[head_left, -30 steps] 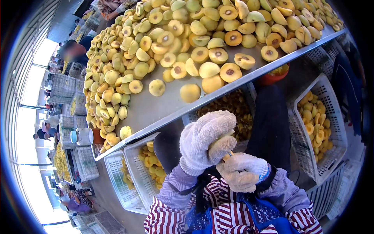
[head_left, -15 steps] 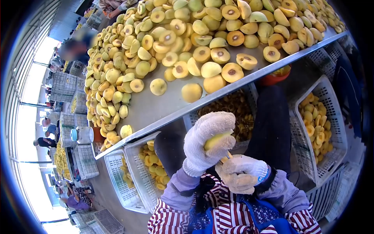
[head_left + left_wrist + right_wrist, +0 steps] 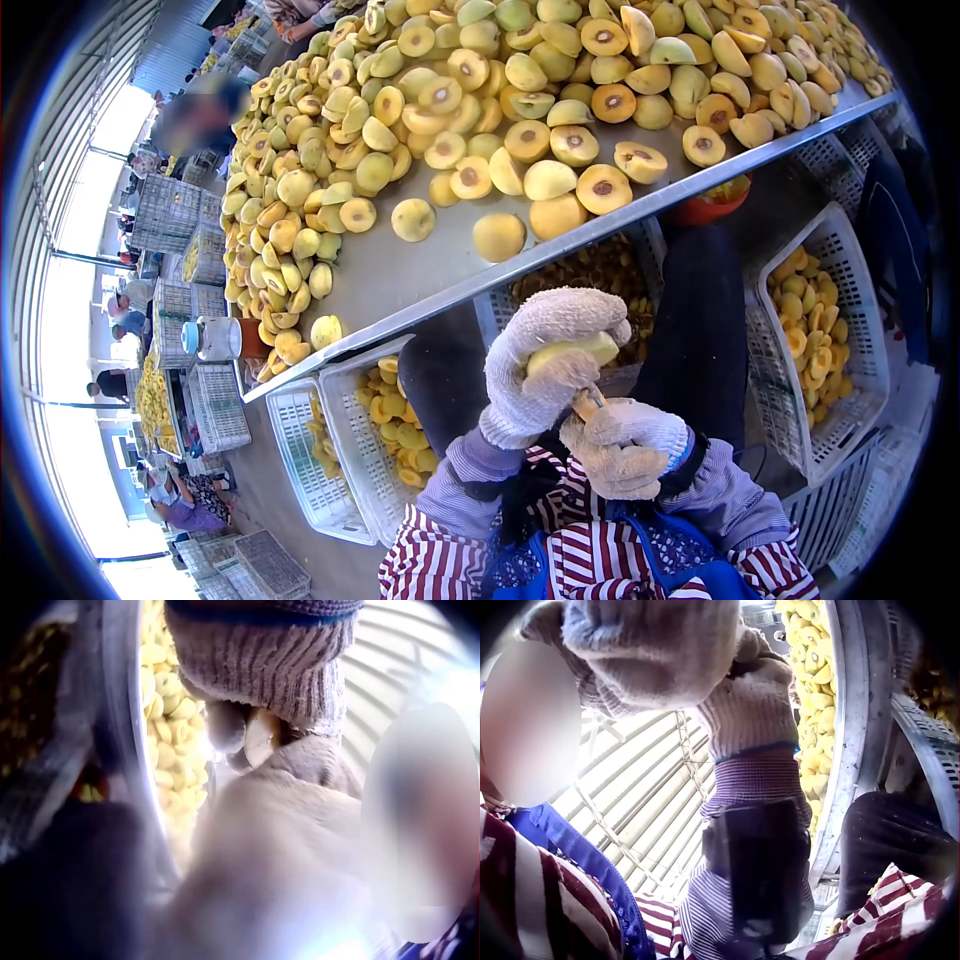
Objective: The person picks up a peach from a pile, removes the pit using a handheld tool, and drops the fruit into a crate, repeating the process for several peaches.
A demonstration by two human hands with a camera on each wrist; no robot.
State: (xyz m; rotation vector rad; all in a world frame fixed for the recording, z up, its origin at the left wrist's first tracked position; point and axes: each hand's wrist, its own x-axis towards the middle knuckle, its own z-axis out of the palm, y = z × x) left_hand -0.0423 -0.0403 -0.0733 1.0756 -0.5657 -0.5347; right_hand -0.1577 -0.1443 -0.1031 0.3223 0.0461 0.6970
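My left hand (image 3: 515, 380), in a white knit glove, is raised in front of my body and grips a yellow-green peach half (image 3: 590, 350) between thumb and fingers. Just below it, my gloved right hand (image 3: 630, 440) has its fingers curled round a small tool with a wooden handle (image 3: 588, 402). The tool points up at the left hand's thumb; its working end is hidden behind that glove. In the left wrist view the blue-edged cuff of the right glove (image 3: 262, 671) shows up close. Blurred glove fabric (image 3: 652, 652) fills the top of the right wrist view.
A metal table (image 3: 380, 270) heaped with peach halves (image 3: 470, 180) slopes across in front. Beneath its edge stands a crate (image 3: 490, 315) of dark brown bits. Crates of peach halves stand at left (image 3: 345, 440) and right (image 3: 850, 380). A red bowl (image 3: 715, 205) is under the table.
The peach half has come further into sight between the left hand's fingers as that hand turned. Both hands have shifted slightly right in view, and more of the tool's handle shows.
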